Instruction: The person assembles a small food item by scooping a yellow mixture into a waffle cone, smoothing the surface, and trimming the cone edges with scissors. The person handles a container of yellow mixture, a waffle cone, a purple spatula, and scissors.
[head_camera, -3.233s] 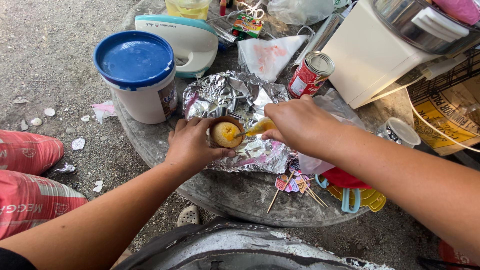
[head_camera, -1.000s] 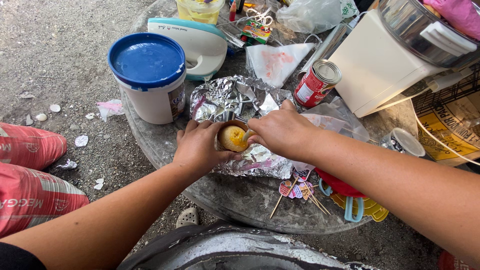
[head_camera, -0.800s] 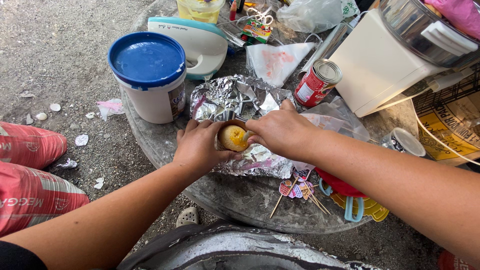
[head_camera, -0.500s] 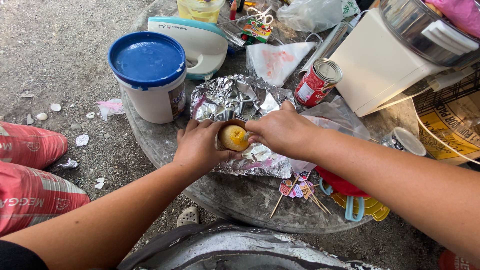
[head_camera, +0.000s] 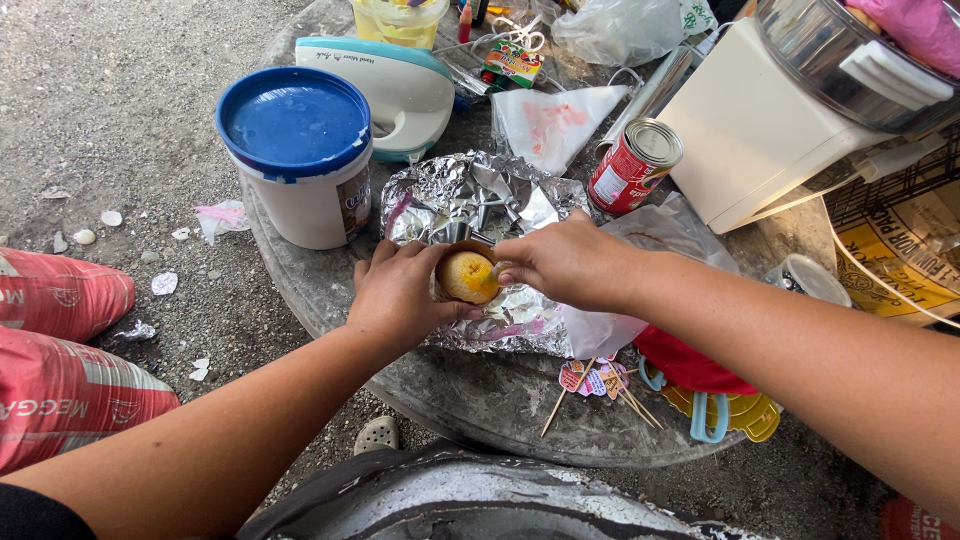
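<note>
My left hand grips a small round yellow cake over a crumpled sheet of aluminium foil on a round stone table. My right hand comes in from the right with its fingertips pressed against the cake's right side. Whether it holds anything between the fingers is hidden.
A white bucket with a blue lid stands left of the foil, a white hand mixer behind it. A red tin can, a white piping bag and a white appliance sit to the right. Picks and yellow cutters lie near the front edge.
My right hand has drawn in closer to the cake since the earliest frame, where a yellow tip showed between the fingers; both hands have stayed almost still over the last second.
</note>
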